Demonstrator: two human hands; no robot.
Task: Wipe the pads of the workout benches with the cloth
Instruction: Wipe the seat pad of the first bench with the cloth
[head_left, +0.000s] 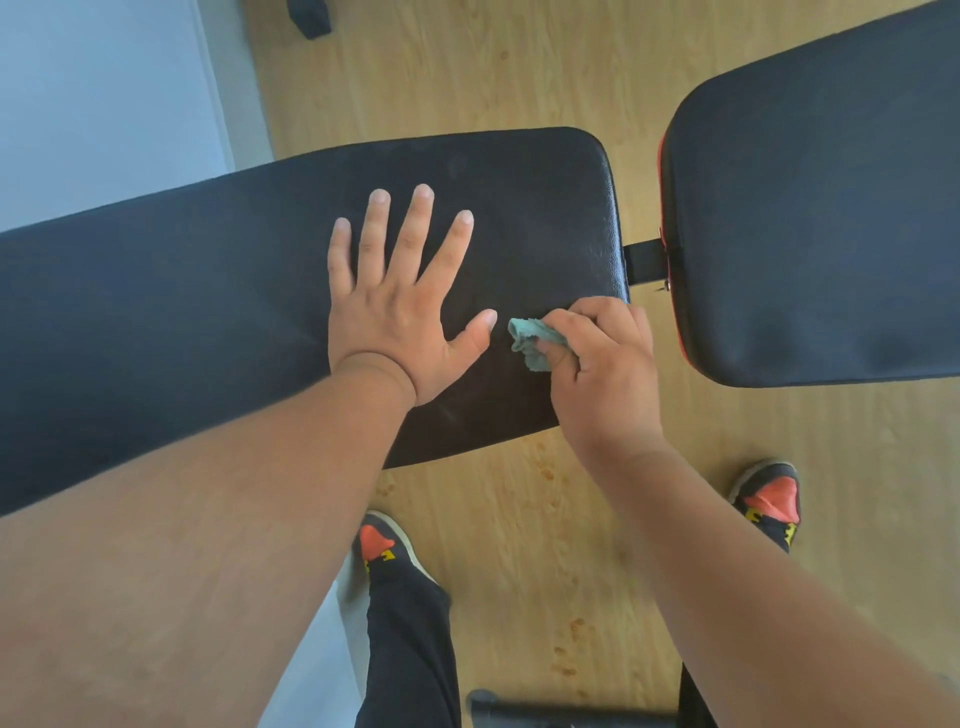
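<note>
The left hand (395, 306) lies flat, fingers spread, bracing the long black pad (208, 291), while the right hand (597, 374) pinches a bunched teal cloth (532, 340) near its end; flattening the cloth would likely wipe more thoroughly.

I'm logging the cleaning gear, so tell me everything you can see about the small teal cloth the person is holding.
The small teal cloth looks like soft, thin fabric, crumpled into a wad rather than folded. The right hand pinches it between thumb and curled fingers, which cover much of it, so only a bunched end sticks out to the left. It sits at the near right corner of the long black padded bench pad, apparently pressed against it, just beside the thumb of the flat left hand.
</note>
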